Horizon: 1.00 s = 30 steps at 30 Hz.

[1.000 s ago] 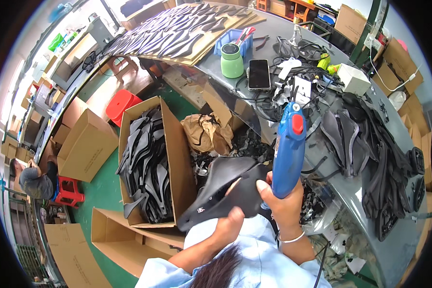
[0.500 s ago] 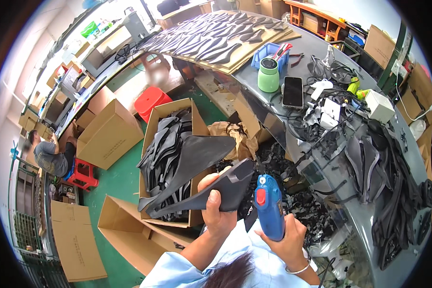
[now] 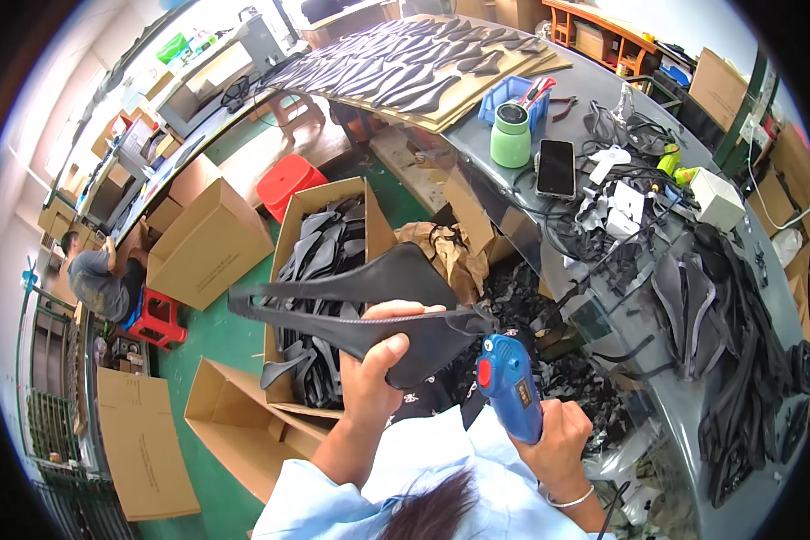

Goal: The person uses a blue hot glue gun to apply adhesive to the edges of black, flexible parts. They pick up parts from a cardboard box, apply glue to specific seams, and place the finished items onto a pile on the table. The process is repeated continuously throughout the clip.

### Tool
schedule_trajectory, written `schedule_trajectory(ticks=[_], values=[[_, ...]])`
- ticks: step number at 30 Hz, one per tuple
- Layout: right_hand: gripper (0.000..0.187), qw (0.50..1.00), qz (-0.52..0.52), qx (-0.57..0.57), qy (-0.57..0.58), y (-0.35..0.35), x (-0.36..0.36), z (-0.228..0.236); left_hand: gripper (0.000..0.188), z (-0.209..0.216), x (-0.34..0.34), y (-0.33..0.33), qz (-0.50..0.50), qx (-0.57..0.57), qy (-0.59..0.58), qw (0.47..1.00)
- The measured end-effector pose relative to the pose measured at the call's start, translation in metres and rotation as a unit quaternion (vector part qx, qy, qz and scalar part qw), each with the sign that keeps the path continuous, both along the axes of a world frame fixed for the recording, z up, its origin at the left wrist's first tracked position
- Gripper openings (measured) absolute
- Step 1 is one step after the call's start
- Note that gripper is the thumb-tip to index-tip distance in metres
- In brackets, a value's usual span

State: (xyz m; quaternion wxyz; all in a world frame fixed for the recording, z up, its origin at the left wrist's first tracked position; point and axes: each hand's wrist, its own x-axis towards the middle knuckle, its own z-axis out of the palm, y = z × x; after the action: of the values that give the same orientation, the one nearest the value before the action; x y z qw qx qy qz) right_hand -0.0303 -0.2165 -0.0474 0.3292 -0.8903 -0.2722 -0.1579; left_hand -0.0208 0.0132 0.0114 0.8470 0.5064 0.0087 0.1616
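My left hand (image 3: 373, 373) grips a black, bicycle-saddle-shaped pad (image 3: 423, 353), thumb on the near face. The pad lies sideways, its two long lobes split by a gap and its narrow end pointing left. In my right hand (image 3: 558, 445) is a blue handheld power tool (image 3: 513, 396) with a red button, fingers wrapped round its lower body. The tool's tip is at the right end of the pad; whether it touches cannot be made out. Behind the pad, a cardboard box (image 3: 380, 220) holds many similar black pieces (image 3: 319, 261).
Black scraps (image 3: 594, 387) lie below the table edge to the right. On the grey table (image 3: 594, 310) are a green bottle (image 3: 510, 139), a phone (image 3: 556, 169) and stacked black pieces (image 3: 684, 315). An open carton (image 3: 234, 414) stands lower left. Another person (image 3: 103, 279) sits far left.
My left hand has shifted left and turned the pad more level, its lobes spreading apart. The blue tool has moved slightly right and down, and its tip is now at the pad's right end.
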Motion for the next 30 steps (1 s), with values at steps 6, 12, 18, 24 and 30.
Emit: schedule_trajectory(ticks=[6,12,18,24,30], values=[[0.028,0.999,0.003,-0.017,-0.040,0.000,0.001,-0.006,0.033,0.013,-0.001,0.001,-0.050,0.043,0.064,0.996],[0.027,0.999,0.015,-0.003,-0.043,0.003,-0.002,-0.004,0.033,0.016,-0.008,-0.002,-0.053,0.096,0.099,0.989],[0.033,0.999,0.040,0.010,-0.014,0.008,-0.006,-0.008,0.027,-0.003,-0.020,0.013,-0.002,0.100,0.123,0.987],[0.049,0.995,0.032,-0.060,0.075,0.006,-0.014,-0.025,0.030,-0.093,-0.085,0.096,0.224,-0.034,0.244,0.943],[0.051,0.987,0.065,-0.088,0.118,0.015,-0.021,-0.030,0.030,-0.231,-0.230,0.189,0.573,-0.173,0.260,0.758]])
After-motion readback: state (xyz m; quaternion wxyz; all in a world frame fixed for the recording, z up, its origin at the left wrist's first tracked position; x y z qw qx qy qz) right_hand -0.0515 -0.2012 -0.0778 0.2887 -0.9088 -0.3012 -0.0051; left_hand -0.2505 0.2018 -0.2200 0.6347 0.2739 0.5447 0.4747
